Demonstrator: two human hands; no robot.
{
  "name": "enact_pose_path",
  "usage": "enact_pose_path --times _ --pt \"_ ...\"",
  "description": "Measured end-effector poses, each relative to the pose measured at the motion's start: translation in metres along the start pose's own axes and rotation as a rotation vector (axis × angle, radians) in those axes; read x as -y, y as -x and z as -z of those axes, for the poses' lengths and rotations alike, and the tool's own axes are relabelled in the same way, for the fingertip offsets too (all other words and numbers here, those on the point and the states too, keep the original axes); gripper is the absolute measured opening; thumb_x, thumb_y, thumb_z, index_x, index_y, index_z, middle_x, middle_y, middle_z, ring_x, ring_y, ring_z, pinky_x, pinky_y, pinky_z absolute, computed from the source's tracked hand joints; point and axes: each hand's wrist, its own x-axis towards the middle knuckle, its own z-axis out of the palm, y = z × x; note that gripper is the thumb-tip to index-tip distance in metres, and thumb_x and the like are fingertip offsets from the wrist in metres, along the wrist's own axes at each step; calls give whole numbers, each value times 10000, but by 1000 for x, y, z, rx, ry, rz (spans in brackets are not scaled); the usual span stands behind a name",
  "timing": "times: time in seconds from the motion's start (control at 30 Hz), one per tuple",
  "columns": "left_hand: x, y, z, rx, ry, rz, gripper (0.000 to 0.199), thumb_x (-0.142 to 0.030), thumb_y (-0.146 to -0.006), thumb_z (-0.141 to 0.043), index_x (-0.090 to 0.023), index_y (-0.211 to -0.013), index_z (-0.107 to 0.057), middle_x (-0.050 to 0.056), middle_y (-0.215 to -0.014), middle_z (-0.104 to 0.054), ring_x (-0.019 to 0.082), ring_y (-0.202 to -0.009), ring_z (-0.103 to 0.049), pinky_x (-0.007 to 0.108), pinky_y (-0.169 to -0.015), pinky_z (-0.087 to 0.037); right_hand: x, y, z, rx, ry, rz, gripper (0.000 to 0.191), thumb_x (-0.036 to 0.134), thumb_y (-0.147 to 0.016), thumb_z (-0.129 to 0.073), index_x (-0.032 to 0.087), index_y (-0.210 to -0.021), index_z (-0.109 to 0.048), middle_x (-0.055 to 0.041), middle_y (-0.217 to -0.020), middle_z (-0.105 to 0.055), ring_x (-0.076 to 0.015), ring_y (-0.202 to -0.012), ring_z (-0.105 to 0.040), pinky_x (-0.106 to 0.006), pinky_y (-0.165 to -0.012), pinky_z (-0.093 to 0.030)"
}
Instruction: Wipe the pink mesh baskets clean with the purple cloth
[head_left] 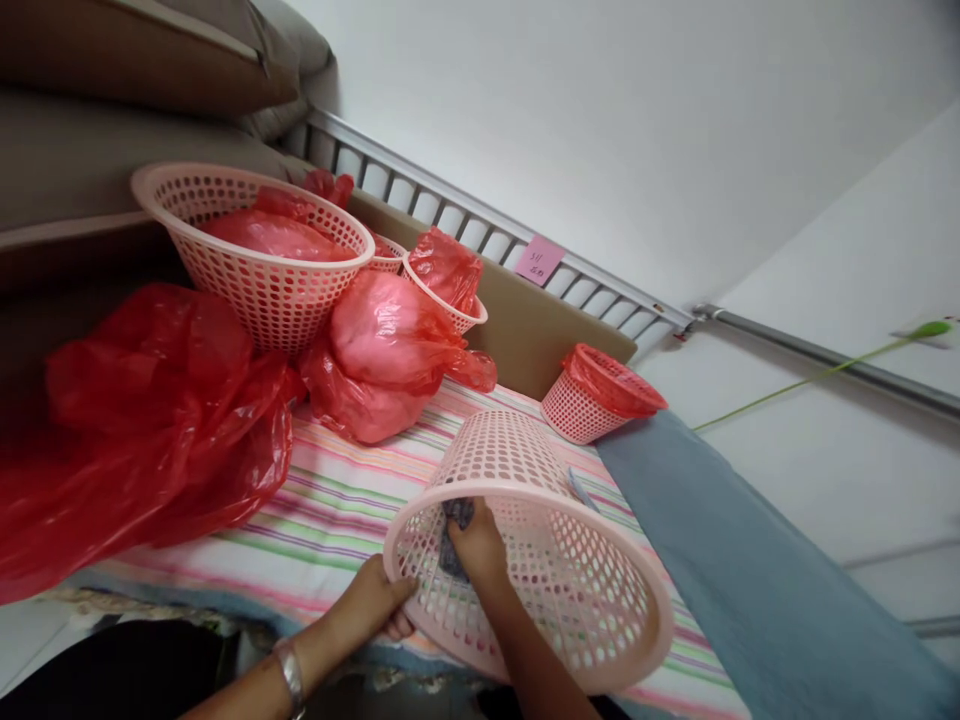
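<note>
A pink perforated plastic basket (pixel 510 450) lies tilted on its side, its wide mouth facing me. My left hand (pixel 382 600) grips the rim at the left, thumb inside and fingers under the outside. Reaching into the basket, my right hand (pixel 480 545) is closed on a dark grey cloth (pixel 454 560), which lies against the inner left wall. Part of the cloth is hidden behind the fingers. Under the basket is a striped cloth cover (pixel 330 500) in pink, green and white.
Red plastic bags (pixel 172 410) lie at the left, beside a large pink basket (pixel 255 270) holding another red bag. A stuffed red bag (pixel 390 350) sits mid-surface. Farther back stands a small bag-lined basket (pixel 581 405). A metal railing (pixel 450 215) runs along the wall.
</note>
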Motion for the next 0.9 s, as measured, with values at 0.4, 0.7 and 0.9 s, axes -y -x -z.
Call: enact_pose_path --times 0.4,0.7,0.9 --pt "-14 1 3 -114 -286 -198 357 -461 -745 -480 -126 -703 -597 8 -465 -557 149 -404 -522 230 -414 -382 -8 69 -1 46 -86 134 434 275 -719 -522 192 -1144 -490 -100 -1115 -595 -237 -1027 -581 -306 -839 -437" --pt "-32 6 15 -163 -358 -310 310 -341 -765 -482 -97 -700 -662 62 -642 -665 194 -614 -593 252 -561 -420 2 -50 3 -5 23 54 422 396 -837 -449 208 -1190 -582 -95 -1259 -572 -263 -1209 -476 -349 -994 -346" --pt "-35 8 15 -172 -226 -317 314 -394 -768 -533 -113 -807 -667 75 -755 -703 200 -701 -629 253 -614 -465 5 -77 -1 14 22 31 435 420 -849 -458 222 -1217 -576 -91 -1267 -570 -266 -1217 -470 -358 -1011 -332"
